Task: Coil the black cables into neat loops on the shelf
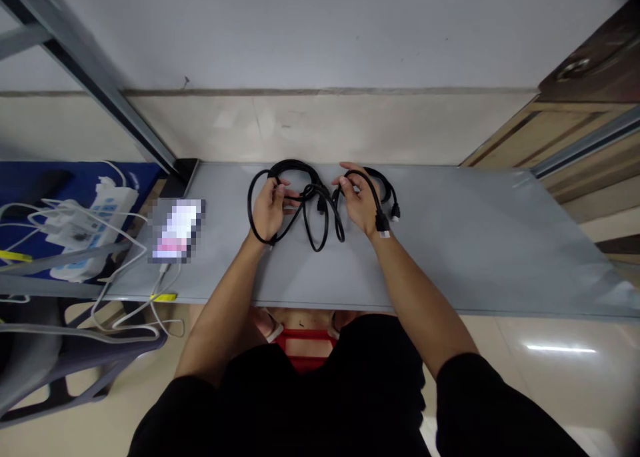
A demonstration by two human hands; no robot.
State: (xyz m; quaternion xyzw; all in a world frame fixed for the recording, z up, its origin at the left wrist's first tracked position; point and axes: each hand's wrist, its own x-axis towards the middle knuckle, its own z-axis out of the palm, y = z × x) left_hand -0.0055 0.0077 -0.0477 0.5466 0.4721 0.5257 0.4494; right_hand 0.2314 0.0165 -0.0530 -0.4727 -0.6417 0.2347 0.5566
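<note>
A long black cable [307, 225] lies in loose loops over the grey shelf, between and around both hands. My left hand [270, 209] is closed on one part of the cable, with a loop hanging round its wrist side. My right hand [359, 202] pinches another part of the cable between thumb and fingers. One black plug [382, 222] with a white tag rests by my right wrist, and a second plug [395, 210] is just to its right. Another dark connector [321, 205] shows between the hands.
The grey shelf [475, 243] runs along a wall. At the left lie a blurred phone [177, 230] and a white power strip [95, 237] with several white cords. A metal post [115, 103] rises at the left. A red stool [305, 350] is below.
</note>
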